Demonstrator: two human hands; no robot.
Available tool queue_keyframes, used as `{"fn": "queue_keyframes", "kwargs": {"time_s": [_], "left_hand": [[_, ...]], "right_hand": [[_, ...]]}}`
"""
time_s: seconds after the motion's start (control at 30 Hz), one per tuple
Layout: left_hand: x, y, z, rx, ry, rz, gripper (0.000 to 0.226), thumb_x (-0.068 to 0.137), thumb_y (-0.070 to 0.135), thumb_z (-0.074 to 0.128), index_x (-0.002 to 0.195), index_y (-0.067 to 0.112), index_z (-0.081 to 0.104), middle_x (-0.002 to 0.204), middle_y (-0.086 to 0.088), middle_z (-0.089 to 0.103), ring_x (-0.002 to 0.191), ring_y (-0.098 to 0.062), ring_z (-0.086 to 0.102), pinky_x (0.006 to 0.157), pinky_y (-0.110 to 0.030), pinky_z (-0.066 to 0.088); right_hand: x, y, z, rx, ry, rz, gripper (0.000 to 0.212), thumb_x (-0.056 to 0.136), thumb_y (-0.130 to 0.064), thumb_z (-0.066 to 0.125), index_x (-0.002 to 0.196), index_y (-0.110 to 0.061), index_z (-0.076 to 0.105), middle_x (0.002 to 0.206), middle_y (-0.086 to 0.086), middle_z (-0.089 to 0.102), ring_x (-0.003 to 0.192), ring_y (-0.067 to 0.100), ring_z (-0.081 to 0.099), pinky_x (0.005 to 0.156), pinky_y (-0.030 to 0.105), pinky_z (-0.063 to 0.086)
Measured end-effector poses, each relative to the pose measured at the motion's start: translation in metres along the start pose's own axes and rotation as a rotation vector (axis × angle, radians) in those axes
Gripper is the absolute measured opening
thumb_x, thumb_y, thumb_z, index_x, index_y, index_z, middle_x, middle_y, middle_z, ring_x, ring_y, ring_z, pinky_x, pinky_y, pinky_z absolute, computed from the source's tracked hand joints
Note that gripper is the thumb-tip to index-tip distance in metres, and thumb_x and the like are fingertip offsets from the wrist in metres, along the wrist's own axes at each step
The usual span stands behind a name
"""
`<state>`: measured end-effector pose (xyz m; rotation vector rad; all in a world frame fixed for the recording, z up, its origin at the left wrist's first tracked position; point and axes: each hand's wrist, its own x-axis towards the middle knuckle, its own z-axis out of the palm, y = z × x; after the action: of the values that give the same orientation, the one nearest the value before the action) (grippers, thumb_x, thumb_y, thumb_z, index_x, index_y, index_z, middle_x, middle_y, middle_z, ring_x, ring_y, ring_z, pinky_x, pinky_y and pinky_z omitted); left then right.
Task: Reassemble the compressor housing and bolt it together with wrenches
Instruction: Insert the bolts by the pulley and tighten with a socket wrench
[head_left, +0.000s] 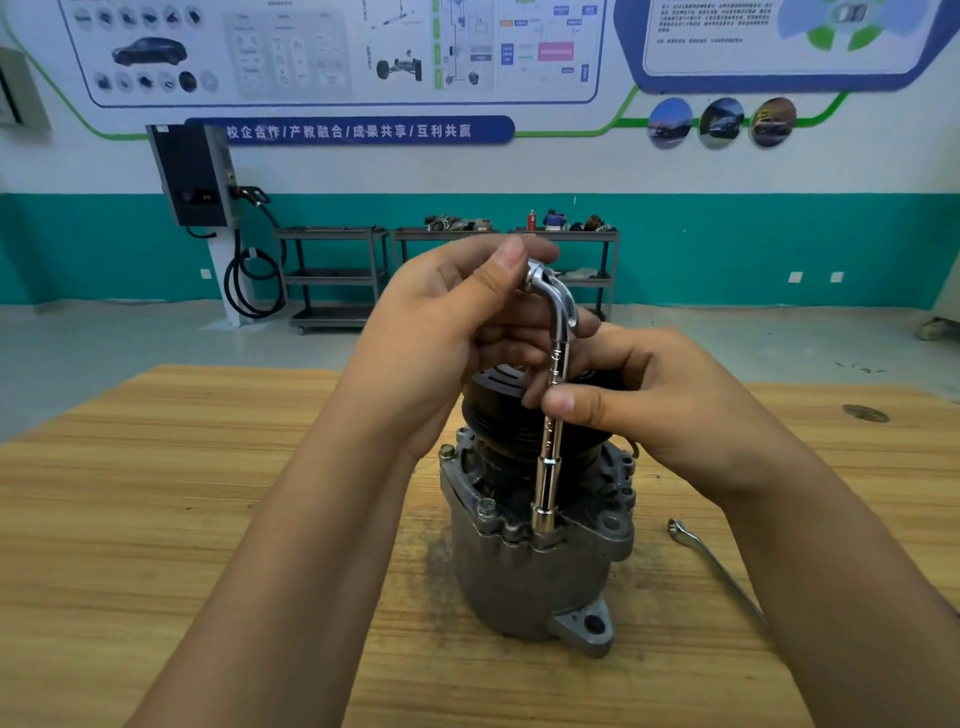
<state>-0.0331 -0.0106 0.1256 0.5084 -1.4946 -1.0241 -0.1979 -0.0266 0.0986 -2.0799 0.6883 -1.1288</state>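
Observation:
The grey compressor housing stands upright on the wooden table, its black pulley on top. A chrome L-shaped socket wrench stands vertically, with its socket end seated on a bolt at the housing's front flange. My left hand grips the wrench's bent top end. Lower down, my right hand pinches the shaft between thumb and fingers. Another bolt head shows on the flange to the left of the socket.
A flat chrome wrench lies on the table to the right of the housing, partly under my right forearm. Beyond the table stand dark metal shelving carts and a wall-mounted charger with cable.

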Motion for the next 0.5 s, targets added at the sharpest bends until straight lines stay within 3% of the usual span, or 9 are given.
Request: {"fn": "queue_keyframes", "kwargs": {"time_s": [0.13,0.3,0.43,0.5], "left_hand": [[-0.001,-0.002,0.009,-0.020,0.032,-0.027,0.028,0.099,0.023,0.036,0.093,0.012,0.061,0.057,-0.002,0.067,0.053,-0.011,0.064,0.053,-0.023,0.046],[-0.002,-0.001,0.012,0.018,0.098,-0.040,0.027,0.099,0.028,0.039,0.092,0.014,0.061,0.058,-0.003,0.068,0.052,-0.013,0.064,0.058,-0.028,0.048],[-0.005,-0.006,0.012,0.069,0.178,-0.004,0.030,0.098,0.032,0.041,0.090,0.014,0.064,0.066,-0.005,0.070,0.061,-0.015,0.067,0.058,-0.024,0.053],[-0.013,-0.016,0.011,0.193,0.291,0.090,0.028,0.094,0.039,0.045,0.093,0.020,0.065,0.082,-0.003,0.073,0.077,-0.014,0.069,0.068,-0.024,0.055]], "right_hand": [[0.000,-0.002,0.001,0.022,0.003,0.010,0.013,0.070,-0.029,0.070,0.080,-0.023,0.075,0.092,-0.017,0.069,0.095,0.005,0.065,0.089,0.032,0.050],[-0.001,-0.003,0.003,-0.005,0.012,0.018,0.021,0.072,-0.027,0.069,0.087,-0.013,0.073,0.095,-0.002,0.072,0.094,0.011,0.067,0.091,0.036,0.051],[0.000,-0.007,0.005,-0.031,0.017,0.022,0.023,0.073,-0.025,0.068,0.088,-0.009,0.073,0.098,-0.005,0.071,0.097,0.011,0.066,0.093,0.039,0.050],[-0.001,-0.009,0.007,-0.064,0.010,0.014,0.021,0.076,-0.027,0.070,0.086,-0.009,0.072,0.094,-0.005,0.069,0.094,0.012,0.065,0.090,0.039,0.050]]}}
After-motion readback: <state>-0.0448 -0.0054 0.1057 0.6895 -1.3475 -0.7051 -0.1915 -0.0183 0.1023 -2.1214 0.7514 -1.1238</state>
